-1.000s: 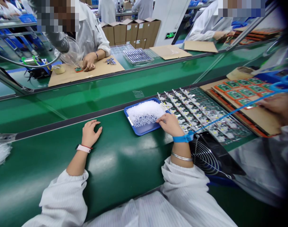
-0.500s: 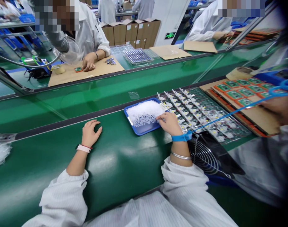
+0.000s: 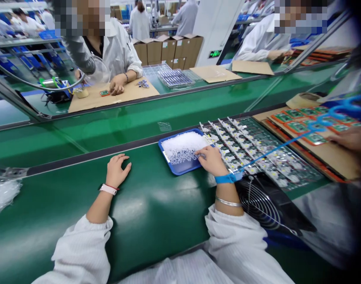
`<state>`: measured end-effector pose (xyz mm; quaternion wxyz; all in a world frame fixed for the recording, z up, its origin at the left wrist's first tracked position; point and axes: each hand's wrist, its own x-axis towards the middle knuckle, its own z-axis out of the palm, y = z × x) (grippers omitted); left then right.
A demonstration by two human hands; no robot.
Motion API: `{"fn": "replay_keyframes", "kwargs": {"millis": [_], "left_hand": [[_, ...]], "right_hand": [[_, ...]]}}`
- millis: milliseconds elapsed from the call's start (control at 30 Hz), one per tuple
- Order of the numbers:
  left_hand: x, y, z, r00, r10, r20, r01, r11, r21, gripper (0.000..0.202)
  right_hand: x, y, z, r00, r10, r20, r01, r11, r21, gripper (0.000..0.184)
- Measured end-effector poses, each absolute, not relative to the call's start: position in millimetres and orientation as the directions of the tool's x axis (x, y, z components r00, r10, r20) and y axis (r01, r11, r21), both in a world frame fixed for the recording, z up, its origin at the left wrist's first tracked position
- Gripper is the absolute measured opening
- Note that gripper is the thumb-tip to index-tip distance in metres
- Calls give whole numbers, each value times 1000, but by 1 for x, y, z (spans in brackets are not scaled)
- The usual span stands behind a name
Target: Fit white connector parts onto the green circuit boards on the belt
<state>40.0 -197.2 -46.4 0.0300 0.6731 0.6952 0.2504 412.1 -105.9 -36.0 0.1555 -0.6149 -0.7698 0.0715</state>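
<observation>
Saw left hand [image 3: 117, 170] lying open on the green conveyor belt [image 3: 156, 209], palm down, fingers lightly curled, holding nothing, well apart from the tray. Saw white smartwatch band [image 3: 108, 189] and red string on that wrist. Found right hand [image 3: 211, 161] at the right edge of the blue plastic tray [image 3: 180, 171], fingertips [image 3: 200, 154] down among the small white plastic pieces [image 3: 183, 146]. Could not tell whether any piece was pinched: fingers hid the contact, and single pieces were too small to make out. Noted blue wrist strap [image 3: 224, 178] and silver bangle [image 3: 228, 202] on right wrist, with blue coiled cord [image 3: 287, 136] running up and right across the boards. Found tray beside a panel of circuit boards [image 3: 257, 154] with white parts along its rows, the tray's right corner just touching it. Saw black fan [image 3: 259, 205] behind a wire guard just below the panel, partly cut off by shadow. Spotted a blurred hand [image 3: 346, 139] of another person at the right edge, partly out of frame, over cardboard carrying green boards in orange frames [image 3: 313, 138]. Saw a co-worker's hand [image 3: 117, 85] across the belt, resting on cardboard near a small green board [image 3: 103, 93].
</observation>
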Motion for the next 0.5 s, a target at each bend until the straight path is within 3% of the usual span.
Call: {"fn": "replay_keyframes", "kwargs": {"millis": [300,500], "left_hand": [[42,-198,-51,-119,947,299,915,-12,403,26],[42,-198,-51,-116,945,304,910,-21,413,26]], "right_hand": [[413,-99,-45,-242,937,254,928,300,-223,26],[414,-99,-47,-252,931,263,920,315,-232,25]]}}
